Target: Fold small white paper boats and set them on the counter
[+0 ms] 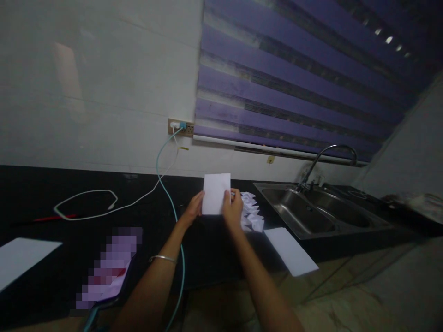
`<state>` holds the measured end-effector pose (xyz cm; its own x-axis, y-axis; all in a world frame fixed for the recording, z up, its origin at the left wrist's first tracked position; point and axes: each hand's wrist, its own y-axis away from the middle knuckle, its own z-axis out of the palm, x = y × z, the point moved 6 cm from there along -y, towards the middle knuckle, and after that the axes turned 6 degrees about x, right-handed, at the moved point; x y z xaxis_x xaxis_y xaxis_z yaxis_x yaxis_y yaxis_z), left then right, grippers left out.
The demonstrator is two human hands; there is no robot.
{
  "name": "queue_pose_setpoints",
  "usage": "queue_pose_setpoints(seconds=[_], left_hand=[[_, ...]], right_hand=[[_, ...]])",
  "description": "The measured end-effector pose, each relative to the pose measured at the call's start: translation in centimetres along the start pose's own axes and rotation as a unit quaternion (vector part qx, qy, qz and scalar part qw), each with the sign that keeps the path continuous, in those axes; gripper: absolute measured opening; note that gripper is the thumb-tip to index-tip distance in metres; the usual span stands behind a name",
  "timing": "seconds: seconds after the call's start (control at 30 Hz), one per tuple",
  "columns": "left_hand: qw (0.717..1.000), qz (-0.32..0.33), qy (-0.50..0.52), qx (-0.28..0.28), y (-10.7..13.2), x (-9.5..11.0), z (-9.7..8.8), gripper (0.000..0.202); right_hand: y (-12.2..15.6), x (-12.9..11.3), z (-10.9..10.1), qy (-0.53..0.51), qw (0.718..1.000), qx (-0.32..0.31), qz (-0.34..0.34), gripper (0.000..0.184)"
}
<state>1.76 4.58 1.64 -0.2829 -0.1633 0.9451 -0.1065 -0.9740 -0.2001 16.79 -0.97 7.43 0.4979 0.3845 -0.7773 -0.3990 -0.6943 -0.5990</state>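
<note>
Between my two hands a white sheet of paper (215,192) is held up, tilted toward me above the dark counter. My left hand (194,206) grips its left edge, with the fingers mostly behind it. My right hand (233,206) pinches the lower right side, thumb on the front face and fingers behind. Just right of my right hand lies a cluster of folded white paper pieces (254,217), partly hidden by that hand. A flat white sheet (291,251) rests farther right, its corner reaching the counter's front edge.
A double steel sink (304,212) with a curved faucet (325,150) is at the right. A teal cable (173,198) and a white cable (138,199) run from the wall socket (187,129). On the left are a blurred-out phone-like device (112,272) and another white sheet (24,258).
</note>
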Motion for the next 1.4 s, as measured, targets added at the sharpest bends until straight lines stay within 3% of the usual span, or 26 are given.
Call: queue_pose_setpoints(seconds=[0.13,0.23,0.57,0.7,0.87,1.1,1.4], left_hand=[[0.996,0.049,0.028,0.073,0.5,0.9,-1.4,0.060],[0.989,0.058,0.047,0.125,0.8,1.4,-2.6,0.058],[0.984,0.037,0.085,0.149,1.1,1.9,-3.5,0.046],[0.991,0.043,0.065,0.108,0.9,2.1,-3.3,0.046],[0.992,0.052,0.047,0.105,0.9,2.7,-3.9,0.039],[0.981,0.062,0.097,0.158,1.3,2.9,-5.0,0.035],[0.974,0.060,0.157,0.153,1.8,3.2,-4.4,0.035]], right_hand=[[-0.1,1.8,4.8,-0.111,0.987,-0.109,0.043,0.027],[0.1,3.4,6.1,-0.189,0.962,-0.179,0.080,0.026],[-0.1,6.0,6.4,-0.242,0.947,-0.179,0.109,0.019],[-0.3,6.3,6.3,-0.237,0.952,-0.162,0.107,0.022],[-0.1,5.9,5.9,-0.223,0.959,-0.148,0.097,0.021],[1.8,4.5,6.5,-0.216,0.947,-0.211,0.111,0.022],[1.8,4.9,6.8,-0.253,0.936,-0.201,0.139,0.029]])
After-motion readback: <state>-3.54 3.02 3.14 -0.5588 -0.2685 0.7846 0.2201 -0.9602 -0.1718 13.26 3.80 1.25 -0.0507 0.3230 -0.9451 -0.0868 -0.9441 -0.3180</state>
